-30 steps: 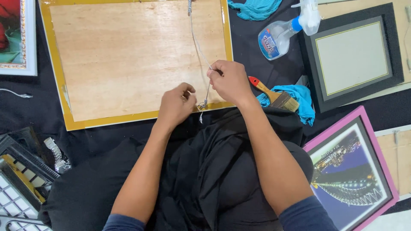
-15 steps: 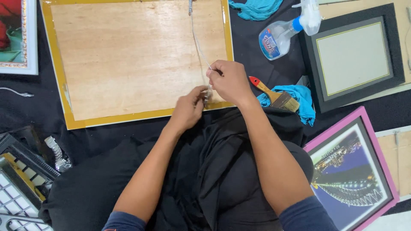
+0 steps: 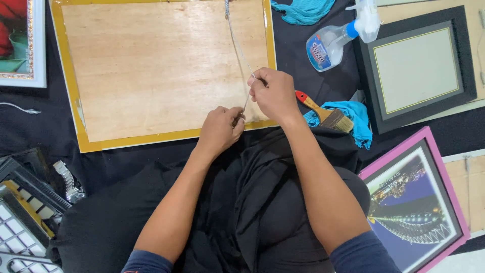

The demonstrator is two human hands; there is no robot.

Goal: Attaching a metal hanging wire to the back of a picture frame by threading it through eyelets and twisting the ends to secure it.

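Both hands, left hand [image 3: 220,130] and right hand [image 3: 273,94], pinched tight on thin wire [image 3: 237,43] over wooden frame back [image 3: 151,65]

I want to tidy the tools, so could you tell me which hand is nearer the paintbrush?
Right. The right hand sits just left of the paintbrush, almost touching its red handle. The left hand is farther left, with the right hand between it and the brush.

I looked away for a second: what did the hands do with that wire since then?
The left hand slid right to meet the right hand, then drew back again, both pinching the wire throughout. The wooden frame back, paintbrush and spray bottle stayed put.
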